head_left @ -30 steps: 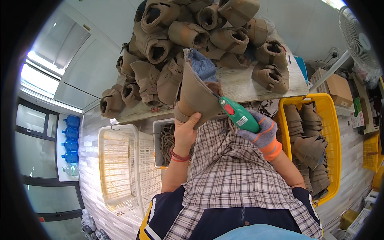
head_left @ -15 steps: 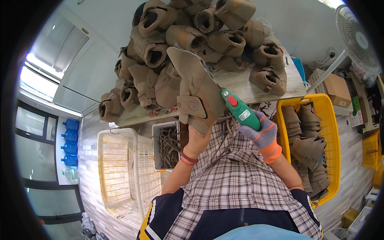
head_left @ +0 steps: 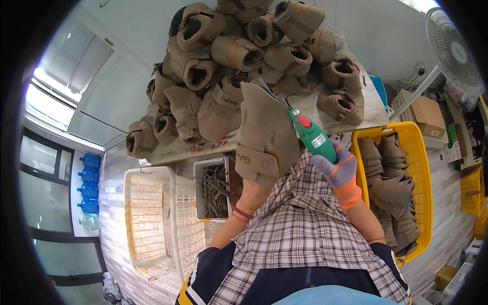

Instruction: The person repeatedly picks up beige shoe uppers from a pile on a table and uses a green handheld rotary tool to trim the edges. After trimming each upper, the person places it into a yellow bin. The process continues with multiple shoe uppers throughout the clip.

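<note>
My bare left hand [head_left: 255, 195] grips the lower end of a brown fabric shoe upper [head_left: 264, 133] with a strap and a small round badge. Its fingers are mostly hidden behind the fabric. The upper stands raised in front of me, its tall flap pointing away. In a grey and orange glove, my right hand [head_left: 339, 170] is closed around green electric scissors [head_left: 314, 138] with a red button. Their narrow blades lie at the right edge of the upper. Whether they bite into the fabric cannot be made out.
Similar brown uppers [head_left: 236, 52] are piled on a worn table [head_left: 373, 104]. At right, a yellow basket [head_left: 428, 188] holds stacked brown pieces. A grey bin [head_left: 201, 203] of trimmed strips and a white basket [head_left: 175, 203] stand at left. A fan [head_left: 455, 51] rises at far right.
The upper has shifted right and towards me and now shows more of its strap. The electric scissors have moved slightly right and nearer, with their blades along the upper's edge.
</note>
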The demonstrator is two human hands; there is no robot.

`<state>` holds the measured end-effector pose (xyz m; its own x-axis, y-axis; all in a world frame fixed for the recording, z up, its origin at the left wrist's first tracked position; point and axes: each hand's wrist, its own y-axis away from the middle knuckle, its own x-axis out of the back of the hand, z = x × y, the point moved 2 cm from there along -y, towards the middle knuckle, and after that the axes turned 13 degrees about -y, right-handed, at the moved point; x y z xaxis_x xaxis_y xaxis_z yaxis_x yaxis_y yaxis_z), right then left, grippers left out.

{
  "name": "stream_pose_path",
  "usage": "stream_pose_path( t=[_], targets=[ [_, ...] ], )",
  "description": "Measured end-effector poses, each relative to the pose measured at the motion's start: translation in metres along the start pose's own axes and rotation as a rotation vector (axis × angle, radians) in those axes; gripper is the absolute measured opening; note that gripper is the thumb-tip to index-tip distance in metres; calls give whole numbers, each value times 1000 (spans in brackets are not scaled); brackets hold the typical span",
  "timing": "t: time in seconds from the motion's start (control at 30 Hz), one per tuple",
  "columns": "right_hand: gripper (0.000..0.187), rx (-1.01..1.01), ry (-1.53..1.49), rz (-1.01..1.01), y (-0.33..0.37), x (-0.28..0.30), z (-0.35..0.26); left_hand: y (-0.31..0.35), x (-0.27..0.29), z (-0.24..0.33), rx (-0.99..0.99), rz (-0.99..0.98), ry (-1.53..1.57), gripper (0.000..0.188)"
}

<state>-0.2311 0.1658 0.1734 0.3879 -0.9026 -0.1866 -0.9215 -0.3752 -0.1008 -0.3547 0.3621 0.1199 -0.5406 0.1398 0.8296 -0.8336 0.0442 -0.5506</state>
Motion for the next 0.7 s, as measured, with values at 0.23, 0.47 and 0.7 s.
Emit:
stream_pose_path(
  t=[0.23,0.47,0.7],
  targets=[
    [51,43,417,-15,10,21,34,-23,53,-63,409,548,403,35],
    [55,-125,1004,-658,47,5,87,-273,190,-220,210,507,124,31],
    [62,62,937,-613,58,40,105,-444,149,-275,372,148,51,57]
  ],
)
